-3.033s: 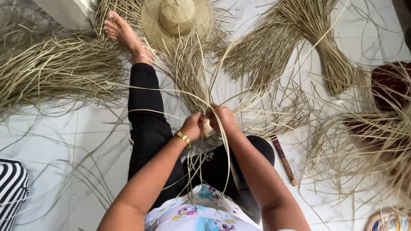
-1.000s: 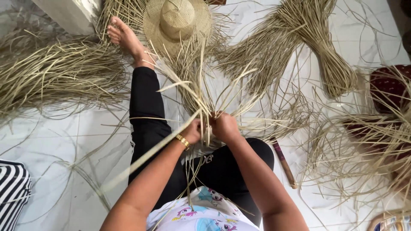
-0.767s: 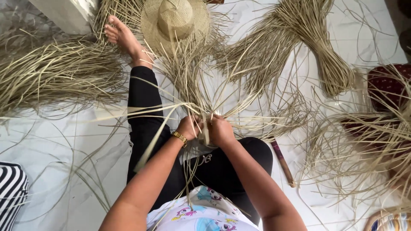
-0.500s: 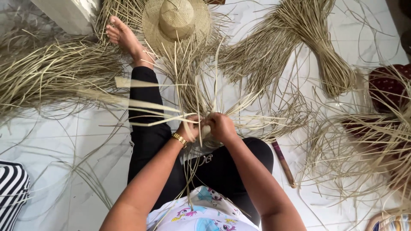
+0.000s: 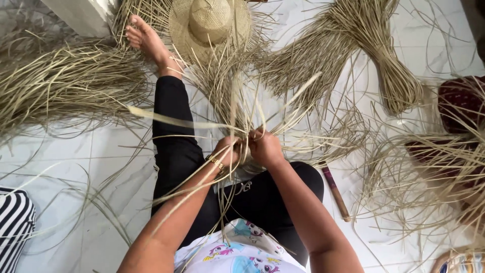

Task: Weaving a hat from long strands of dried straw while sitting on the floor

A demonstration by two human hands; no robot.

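I sit on a white tiled floor with one leg stretched out. My left hand (image 5: 226,151), with a gold bracelet at the wrist, and my right hand (image 5: 263,146) meet over my lap. Both grip long pale dried straw strips (image 5: 237,108) that fan out upward and sideways from a small woven piece (image 5: 250,165), mostly hidden between the hands. One long strip (image 5: 166,119) runs off to the left across my black trouser leg.
A finished woven straw hat (image 5: 209,23) lies beyond my foot (image 5: 146,43). Loose straw is heaped at left (image 5: 60,86), and a tied bundle (image 5: 384,65) lies upper right. A dark-handled tool (image 5: 334,192) rests by my right knee. Striped cloth (image 5: 15,227) at lower left.
My hands stayed together over my lap, working the strips. A long strip that hung low to the left has swung up and now lies nearly level across my leg.
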